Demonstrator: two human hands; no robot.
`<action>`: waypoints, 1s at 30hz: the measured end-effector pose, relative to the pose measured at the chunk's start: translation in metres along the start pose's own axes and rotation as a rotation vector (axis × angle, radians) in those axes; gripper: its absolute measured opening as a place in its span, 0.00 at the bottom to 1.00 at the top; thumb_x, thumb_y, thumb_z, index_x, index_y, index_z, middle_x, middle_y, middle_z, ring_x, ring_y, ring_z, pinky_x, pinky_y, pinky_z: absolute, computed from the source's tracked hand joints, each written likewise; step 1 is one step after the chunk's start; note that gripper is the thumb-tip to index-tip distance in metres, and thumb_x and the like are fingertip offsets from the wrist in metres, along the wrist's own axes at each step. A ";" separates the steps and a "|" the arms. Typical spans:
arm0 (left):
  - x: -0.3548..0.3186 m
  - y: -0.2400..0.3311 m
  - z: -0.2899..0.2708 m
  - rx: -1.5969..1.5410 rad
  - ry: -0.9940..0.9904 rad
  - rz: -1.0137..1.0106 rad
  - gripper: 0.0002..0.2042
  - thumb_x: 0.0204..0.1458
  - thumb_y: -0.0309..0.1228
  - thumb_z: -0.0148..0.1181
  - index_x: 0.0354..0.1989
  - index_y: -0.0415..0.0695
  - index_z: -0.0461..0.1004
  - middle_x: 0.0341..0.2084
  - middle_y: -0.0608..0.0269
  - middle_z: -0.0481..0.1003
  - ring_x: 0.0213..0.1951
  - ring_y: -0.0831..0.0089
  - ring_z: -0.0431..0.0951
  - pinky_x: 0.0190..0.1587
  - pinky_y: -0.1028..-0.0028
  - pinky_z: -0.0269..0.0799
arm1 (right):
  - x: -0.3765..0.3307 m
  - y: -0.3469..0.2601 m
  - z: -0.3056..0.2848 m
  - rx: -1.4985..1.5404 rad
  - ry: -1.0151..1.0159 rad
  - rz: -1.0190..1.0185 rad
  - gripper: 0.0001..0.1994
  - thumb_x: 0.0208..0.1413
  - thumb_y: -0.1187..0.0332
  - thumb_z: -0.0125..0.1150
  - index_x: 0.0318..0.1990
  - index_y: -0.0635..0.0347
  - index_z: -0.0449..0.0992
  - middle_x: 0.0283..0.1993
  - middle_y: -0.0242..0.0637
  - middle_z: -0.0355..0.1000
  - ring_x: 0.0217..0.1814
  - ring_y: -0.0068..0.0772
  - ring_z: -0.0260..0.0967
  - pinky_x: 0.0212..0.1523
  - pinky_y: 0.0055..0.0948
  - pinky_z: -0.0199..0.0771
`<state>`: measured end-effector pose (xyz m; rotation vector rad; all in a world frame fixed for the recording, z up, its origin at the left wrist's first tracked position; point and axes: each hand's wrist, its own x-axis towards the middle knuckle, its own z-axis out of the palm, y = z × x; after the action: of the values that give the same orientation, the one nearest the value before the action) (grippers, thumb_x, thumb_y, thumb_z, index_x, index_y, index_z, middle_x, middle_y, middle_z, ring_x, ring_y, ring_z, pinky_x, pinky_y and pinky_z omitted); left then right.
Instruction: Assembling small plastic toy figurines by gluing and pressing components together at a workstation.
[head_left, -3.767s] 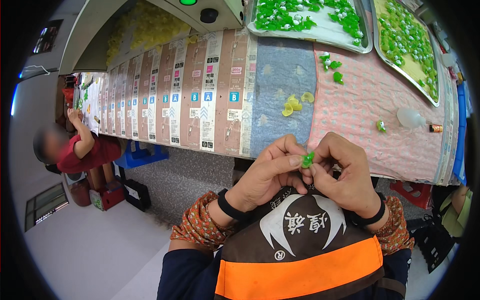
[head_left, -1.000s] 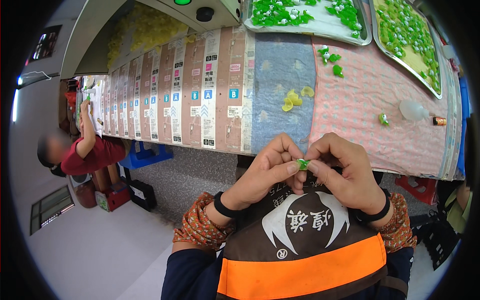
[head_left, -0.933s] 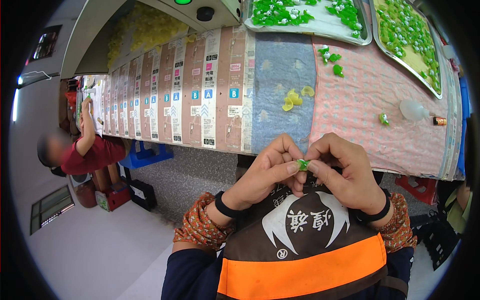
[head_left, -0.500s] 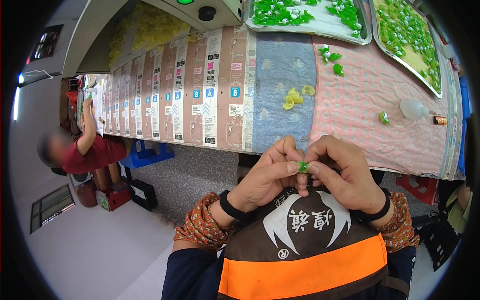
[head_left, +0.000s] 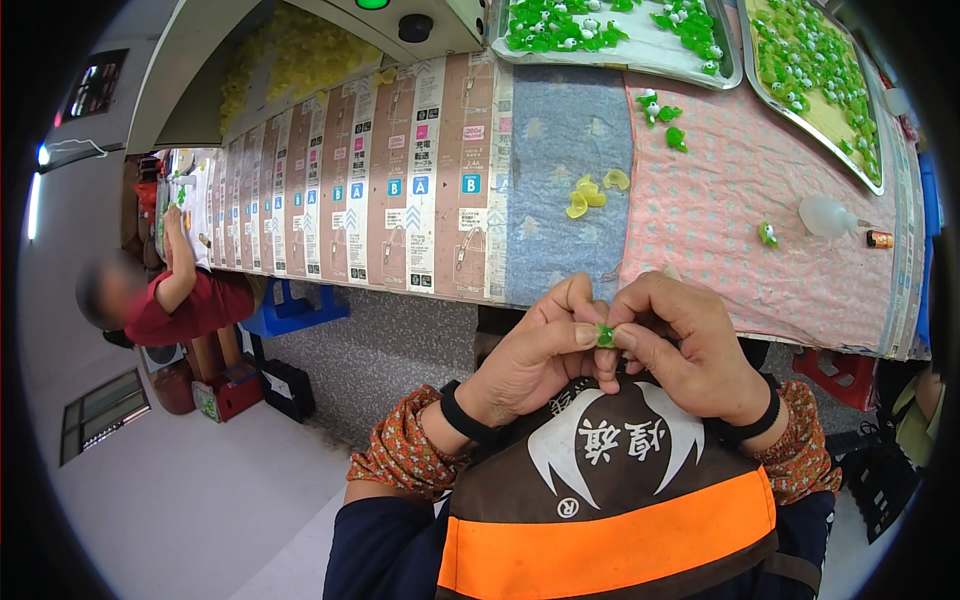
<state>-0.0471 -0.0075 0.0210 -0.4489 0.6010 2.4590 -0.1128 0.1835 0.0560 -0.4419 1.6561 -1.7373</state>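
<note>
Between my two hands, just in front of the table's edge, is a small green plastic piece (head_left: 605,335). My left hand (head_left: 545,350) pinches it from one side with thumb and fingertips. On the other side the thumb and index finger of my right hand (head_left: 685,345) close on it as well. My fingers cover most of the piece. Beyond my hands, several curved yellow pieces (head_left: 588,195) lie on a blue cloth (head_left: 560,130). Green figures with white eyeballs (head_left: 655,108) rest on the pink cloth (head_left: 715,190), and one more green figure (head_left: 767,234) lies farther right.
Two metal trays (head_left: 735,65) of green figures stand at the back right. A translucent squeeze bottle (head_left: 828,216) lies on the pink cloth. Yellow pieces (head_left: 290,65) fill the space under a machine housing (head_left: 150,90) at back left. A co-worker (head_left: 190,290) sits at far left.
My hands keep the same pinch on the green piece, with barely any shift. At far left, the co-worker's arm has moved slightly.
</note>
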 end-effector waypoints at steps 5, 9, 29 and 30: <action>0.000 0.000 0.000 0.018 0.001 -0.014 0.09 0.59 0.25 0.56 0.36 0.47 0.60 0.30 0.59 0.75 0.32 0.71 0.80 0.36 0.68 0.83 | -0.001 0.000 -0.001 0.004 -0.015 0.033 0.02 0.60 0.80 0.54 0.39 0.65 0.71 0.30 0.36 0.74 0.30 0.23 0.77 0.31 0.22 0.74; -0.002 0.001 0.002 0.083 0.044 -0.013 0.07 0.60 0.27 0.56 0.38 0.47 0.62 0.30 0.61 0.75 0.32 0.74 0.79 0.36 0.71 0.82 | -0.002 0.003 -0.005 -0.073 -0.006 -0.031 0.04 0.58 0.79 0.56 0.39 0.64 0.71 0.31 0.36 0.73 0.30 0.22 0.74 0.31 0.22 0.72; 0.000 0.000 -0.001 0.217 0.047 0.050 0.06 0.61 0.28 0.55 0.40 0.49 0.63 0.36 0.60 0.73 0.37 0.72 0.78 0.38 0.72 0.78 | -0.005 0.007 0.005 -0.374 0.120 -0.195 0.09 0.47 0.81 0.60 0.35 0.64 0.69 0.27 0.40 0.68 0.24 0.34 0.71 0.27 0.29 0.71; 0.000 0.000 -0.001 0.214 0.031 0.056 0.06 0.61 0.28 0.55 0.40 0.49 0.63 0.37 0.60 0.73 0.37 0.73 0.78 0.38 0.72 0.77 | -0.005 0.006 0.006 -0.367 0.129 -0.187 0.09 0.47 0.81 0.61 0.34 0.63 0.69 0.27 0.39 0.68 0.24 0.33 0.71 0.26 0.29 0.70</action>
<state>-0.0468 -0.0082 0.0198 -0.3901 0.8898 2.4099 -0.1042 0.1825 0.0519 -0.6846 2.0964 -1.6189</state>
